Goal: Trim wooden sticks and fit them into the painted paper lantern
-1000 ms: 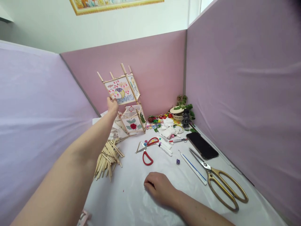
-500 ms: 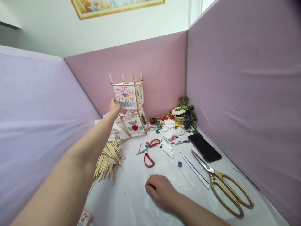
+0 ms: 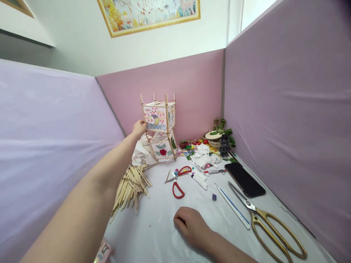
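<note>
A two-tier lantern [image 3: 156, 127] of thin wooden sticks and painted white panels stands at the back of the table. Its upper panel shows a moon and pink blossoms, the lower one a red rose [image 3: 162, 152]. My left hand [image 3: 140, 126] reaches out to the lantern's left side, its fingers closed at the edge of the upper tier. The fingertips are partly hidden there. Near the front, my right hand [image 3: 190, 224] rests on the white table cover, loosely curled, with nothing visible in it. Red-handled scissors [image 3: 178, 190] lie open just beyond it.
Loose wooden sticks [image 3: 130, 186] are piled at left. At right lie large gold-handled scissors [image 3: 274, 226], a black phone [image 3: 245, 179] and slim white pens [image 3: 233, 206]. Crumpled white tissue [image 3: 202, 156], markers [image 3: 199, 179] and a lidded bowl [image 3: 214, 138] sit farther back. Pink-purple partitions enclose the table.
The camera view has tilted up and turned left, so everything appears lower and farther right. My left hand stays at the lantern; my right hand keeps its curled pose on the table.
</note>
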Demonstrator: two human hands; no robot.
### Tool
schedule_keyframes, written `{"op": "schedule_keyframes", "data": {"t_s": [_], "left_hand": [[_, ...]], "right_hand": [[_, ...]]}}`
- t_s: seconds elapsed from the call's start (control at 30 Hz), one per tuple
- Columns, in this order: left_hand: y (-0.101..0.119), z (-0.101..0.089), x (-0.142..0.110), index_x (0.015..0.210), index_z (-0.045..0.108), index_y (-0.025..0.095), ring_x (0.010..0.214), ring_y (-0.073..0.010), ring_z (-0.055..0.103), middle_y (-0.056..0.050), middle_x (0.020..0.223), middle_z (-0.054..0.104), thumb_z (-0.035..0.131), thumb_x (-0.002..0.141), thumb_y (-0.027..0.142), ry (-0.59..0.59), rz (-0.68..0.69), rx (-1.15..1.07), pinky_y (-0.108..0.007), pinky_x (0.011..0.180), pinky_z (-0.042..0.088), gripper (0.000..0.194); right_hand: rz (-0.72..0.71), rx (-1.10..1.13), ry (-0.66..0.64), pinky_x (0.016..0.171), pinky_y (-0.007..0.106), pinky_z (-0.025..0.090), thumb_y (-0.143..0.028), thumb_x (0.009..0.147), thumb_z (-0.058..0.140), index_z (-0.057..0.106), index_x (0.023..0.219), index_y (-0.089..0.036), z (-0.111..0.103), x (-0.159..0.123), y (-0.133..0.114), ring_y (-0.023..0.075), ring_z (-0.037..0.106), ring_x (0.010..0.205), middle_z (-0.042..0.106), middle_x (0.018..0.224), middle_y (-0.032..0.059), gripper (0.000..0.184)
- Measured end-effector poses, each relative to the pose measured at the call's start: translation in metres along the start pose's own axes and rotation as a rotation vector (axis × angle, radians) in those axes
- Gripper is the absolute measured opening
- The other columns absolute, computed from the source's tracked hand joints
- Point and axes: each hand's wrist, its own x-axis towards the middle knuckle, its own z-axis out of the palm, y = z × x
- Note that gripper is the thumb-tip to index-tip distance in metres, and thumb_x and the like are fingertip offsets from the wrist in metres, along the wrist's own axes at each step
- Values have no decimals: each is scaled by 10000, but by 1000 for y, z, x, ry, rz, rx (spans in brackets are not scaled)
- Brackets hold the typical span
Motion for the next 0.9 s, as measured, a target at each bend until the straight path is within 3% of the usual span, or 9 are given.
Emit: {"op": "schedule_keyframes", "data": {"t_s": [0.37, 0.63, 0.9], "left_hand": [[0, 1, -10, 990, 636, 159, 797, -202, 641, -98, 935, 687, 536, 806, 256, 117, 45, 24, -328, 736, 499, 231], [3, -2, -14, 929, 632, 149, 852, -235, 634, -109, 893, 681, 560, 794, 242, 168, 36, 26, -363, 771, 492, 180], [-2, -8, -14, 950, 614, 150, 867, -243, 628, -115, 909, 674, 556, 800, 251, 163, 5, 40, -370, 760, 497, 189]], "right_hand": [[-6, 5, -2, 702, 223, 370, -175, 851, 459, 636, 806, -210, -1, 0, 0, 134, 559, 765, 649, 814, 5, 186], [-22, 0, 9, 684, 218, 357, -175, 848, 463, 622, 785, -207, -1, 0, 1, 129, 546, 743, 641, 798, 3, 174], [-25, 9, 18, 692, 218, 362, -176, 847, 457, 619, 786, -207, 1, 0, 2, 130, 555, 751, 648, 808, 5, 176]]}}
